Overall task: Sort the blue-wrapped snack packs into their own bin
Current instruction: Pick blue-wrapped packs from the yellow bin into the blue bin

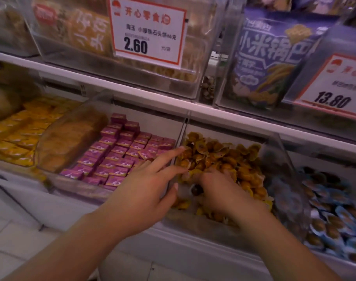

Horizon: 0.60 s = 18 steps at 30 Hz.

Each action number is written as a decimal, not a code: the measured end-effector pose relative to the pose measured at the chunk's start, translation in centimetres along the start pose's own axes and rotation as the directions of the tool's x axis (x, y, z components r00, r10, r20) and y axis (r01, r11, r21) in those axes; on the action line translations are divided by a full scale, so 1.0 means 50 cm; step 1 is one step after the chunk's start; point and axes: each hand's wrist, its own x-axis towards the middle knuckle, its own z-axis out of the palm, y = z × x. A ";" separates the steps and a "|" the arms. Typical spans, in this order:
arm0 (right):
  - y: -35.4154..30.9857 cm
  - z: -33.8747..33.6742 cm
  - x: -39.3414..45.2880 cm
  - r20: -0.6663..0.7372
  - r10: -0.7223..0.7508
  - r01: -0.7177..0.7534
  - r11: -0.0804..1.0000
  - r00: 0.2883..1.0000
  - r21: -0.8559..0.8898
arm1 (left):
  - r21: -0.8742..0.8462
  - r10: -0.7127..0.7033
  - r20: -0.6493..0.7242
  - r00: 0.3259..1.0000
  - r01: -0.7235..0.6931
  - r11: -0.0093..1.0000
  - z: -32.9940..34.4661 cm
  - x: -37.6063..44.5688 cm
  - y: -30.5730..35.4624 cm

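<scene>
1. Two bare hands reach into the lower row of clear shelf bins, four of which are in view: one of yellow packs [20, 134], one of pink-purple boxes [116, 151], one of yellow-wrapped snacks [223, 157] and, far right, one of blue-wrapped snack packs [331, 218].
2. The left hand [144, 191] is spread, fingers straight and apart, lying over the clear divider [183, 134] between the pink boxes and the yellow-wrapped snacks, its forefinger pointing toward the heap.
3. The right hand [219, 189] is buried knuckles-up in the yellow-wrapped snacks, fingers curled down into the pile; what they grasp, if anything, cannot be told. A small dark round item [196, 189] shows at the thumb side.
4. The blue-wrapped snack packs, too many and too blurred to count, lie in their own bin to the right of the right hand, apart from it and behind a clear wall.
5. Two price cards hang on the upper shelf: one reading 2.60 [148, 29], one reading 13.80 [335, 86], beside a purple bag [270, 57].
</scene>
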 end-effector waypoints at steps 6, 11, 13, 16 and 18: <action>0.033 -0.089 -0.054 -0.203 0.143 -0.007 0.833 0.969 0.554 | 0.128 0.045 -0.146 0.988 -0.026 0.991 0.012 0.038 0.019; 0.002 -0.134 -0.080 -0.195 0.074 0.145 0.431 0.978 0.891 | 0.247 0.177 -0.107 0.978 -0.146 0.958 0.037 0.081 0.042; -0.002 -0.137 -0.085 -0.160 0.012 0.145 0.367 0.987 0.919 | 0.225 0.187 -0.123 0.975 -0.156 0.962 0.045 0.088 0.042; 0.011 -0.134 -0.088 -0.056 -0.025 0.062 0.370 0.998 0.927 | 0.085 0.128 -0.170 0.977 -0.115 0.990 0.045 0.092 0.035; 0.020 -0.127 -0.089 -0.042 -0.013 0.042 0.538 0.999 0.842 | 0.024 0.098 -0.186 0.978 -0.096 0.995 0.039 0.093 0.025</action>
